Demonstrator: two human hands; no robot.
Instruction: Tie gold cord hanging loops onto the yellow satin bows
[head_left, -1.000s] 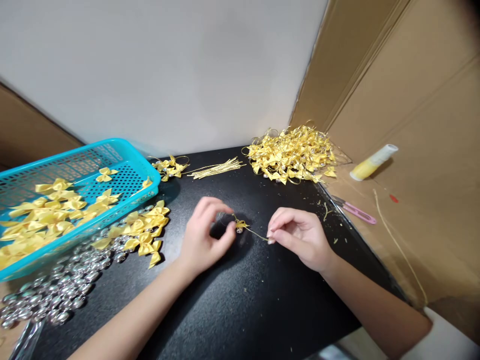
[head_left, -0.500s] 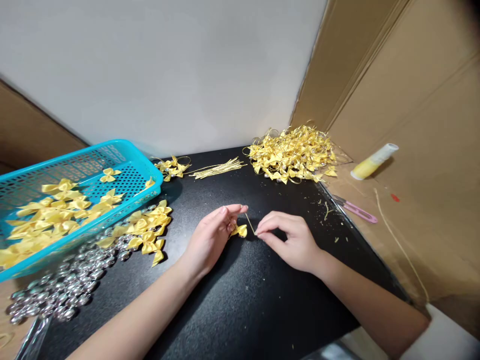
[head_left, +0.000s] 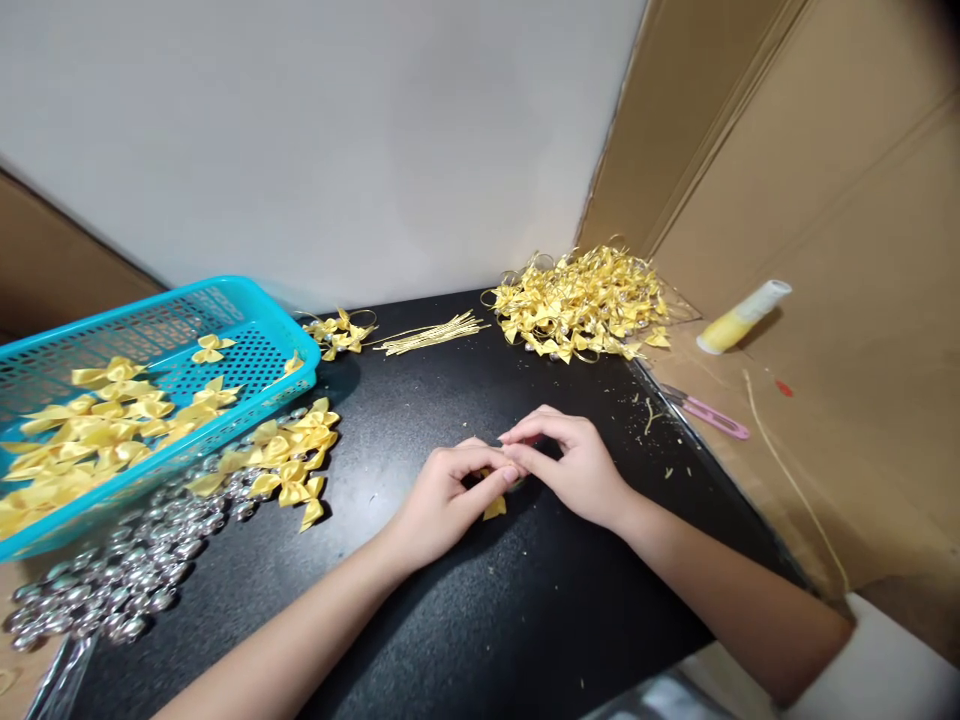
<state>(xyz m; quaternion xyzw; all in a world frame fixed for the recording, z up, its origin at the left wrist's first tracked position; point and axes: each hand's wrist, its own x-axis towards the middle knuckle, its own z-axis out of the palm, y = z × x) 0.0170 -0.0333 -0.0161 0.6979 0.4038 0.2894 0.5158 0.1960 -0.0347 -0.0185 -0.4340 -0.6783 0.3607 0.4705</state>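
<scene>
Over the middle of the black table (head_left: 420,630), my left hand (head_left: 454,495) and my right hand (head_left: 566,465) meet at the fingertips. A yellow ribbon bow (head_left: 494,508) shows below the left fingers, partly covered by them; my left hand is closed on it. My right thumb and fingers are pinched together against the left fingertips. The thin cord between the hands is hidden now, so what the right fingers pinch does not show.
At left, a blue basket (head_left: 289,395) holds yellow bows; silver bells (head_left: 150,560) and loose bows (head_left: 292,480) lie beside it. Gold cords (head_left: 435,332) and a heap of corded bows (head_left: 581,305) lie at the back. A pink-handled cutter (head_left: 716,418) and a tube (head_left: 742,318) are at right.
My hands have come together. The left has turned palm down over the bow, and the cord stretched between the fingers has gone out of sight.
</scene>
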